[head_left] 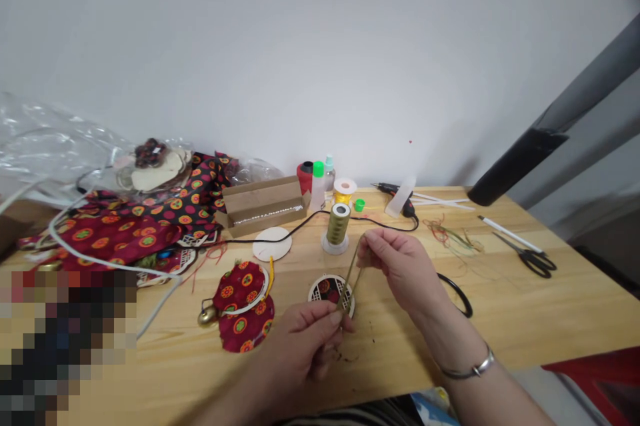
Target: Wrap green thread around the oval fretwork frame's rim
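Observation:
An olive-green cord (353,273) runs doubled between my two hands. My left hand (315,336) pinches its lower end between thumb and fingers. Higher and to the right, my right hand (397,263) pinches the upper end, with a bracelet on that wrist. Beneath the cord lies a round white lattice disc (327,289) with dark floral fabric in it, partly covered by the left hand. A spool of olive thread (339,225) stands upright just behind. Left of my hands are red floral fabric pieces (245,306) with a white ring and a brass bell (207,314).
Behind stand glue bottles (317,189), a yellow thread spool (344,193), a cardboard box (265,203) and a glue gun (397,196) with its black cable. Black scissors (535,263) and thread scraps (453,236) lie right. Patterned fabric (135,226) is heaped left.

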Motion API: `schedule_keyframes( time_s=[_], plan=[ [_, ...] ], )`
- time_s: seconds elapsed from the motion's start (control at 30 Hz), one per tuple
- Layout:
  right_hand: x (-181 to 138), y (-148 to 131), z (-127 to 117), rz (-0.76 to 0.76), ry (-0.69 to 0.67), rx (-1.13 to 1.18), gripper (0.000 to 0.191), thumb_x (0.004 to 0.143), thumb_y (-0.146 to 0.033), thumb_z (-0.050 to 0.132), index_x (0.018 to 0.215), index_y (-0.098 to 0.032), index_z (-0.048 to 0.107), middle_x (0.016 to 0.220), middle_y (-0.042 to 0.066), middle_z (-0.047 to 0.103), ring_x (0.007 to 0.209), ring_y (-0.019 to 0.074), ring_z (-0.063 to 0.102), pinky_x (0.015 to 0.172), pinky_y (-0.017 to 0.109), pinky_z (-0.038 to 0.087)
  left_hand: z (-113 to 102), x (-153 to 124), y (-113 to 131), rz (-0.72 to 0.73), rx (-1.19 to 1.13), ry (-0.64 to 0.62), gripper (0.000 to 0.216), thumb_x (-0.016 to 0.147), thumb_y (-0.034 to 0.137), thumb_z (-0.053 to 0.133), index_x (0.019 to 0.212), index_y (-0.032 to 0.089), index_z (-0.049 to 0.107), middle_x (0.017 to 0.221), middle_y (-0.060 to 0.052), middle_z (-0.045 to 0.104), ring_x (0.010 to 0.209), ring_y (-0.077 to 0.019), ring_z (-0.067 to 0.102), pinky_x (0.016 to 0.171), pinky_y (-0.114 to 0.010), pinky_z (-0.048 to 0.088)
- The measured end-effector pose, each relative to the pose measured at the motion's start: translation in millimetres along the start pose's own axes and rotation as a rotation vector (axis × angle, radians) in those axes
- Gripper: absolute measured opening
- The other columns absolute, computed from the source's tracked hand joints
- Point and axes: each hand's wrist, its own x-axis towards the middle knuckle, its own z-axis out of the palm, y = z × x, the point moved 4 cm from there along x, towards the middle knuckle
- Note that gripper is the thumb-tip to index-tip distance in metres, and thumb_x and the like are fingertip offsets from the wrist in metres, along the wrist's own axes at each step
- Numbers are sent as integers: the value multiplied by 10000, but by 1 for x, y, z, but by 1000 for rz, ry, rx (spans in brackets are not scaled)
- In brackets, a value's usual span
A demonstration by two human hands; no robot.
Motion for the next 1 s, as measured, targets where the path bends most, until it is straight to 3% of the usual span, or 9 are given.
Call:
schedule_keyframes(
  time_s=[0.2,0.37,0.7,1.0],
  plan=[
    [-1,-7,-8,-178,98,-401,247,819,-318,571,638,-155,606,576,-7,561,552,110,481,568,239,395,-5,-2,0,1,104,26,322,753,448,633,711,129,646,442,92,343,348,-31,228,353,-184,124],
    [-5,-4,-11,-260,192,-530,231,837,-325,536,681,-170,607,571,-20,548,539,114,478,545,229,387,-5,-4,1,1,65,26,345,719,475,660,719,131,647,419,105,313,348,-29,210,355,-184,126],
    [-13,-3,-8,-389,298,-514,191,849,-299,535,747,-184,648,597,-21,564,566,116,493,579,230,402,-5,-5,-3,18,-109,9,279,699,403,715,686,130,664,448,106,296,366,-16,178,350,-162,134],
    [-12,5,-5,-349,265,-417,229,879,-307,471,695,-185,534,584,-33,475,557,113,429,549,232,362,-9,-6,0,47,-109,38,298,681,422,723,670,131,660,450,98,318,348,-5,198,346,-160,121]
  ],
)
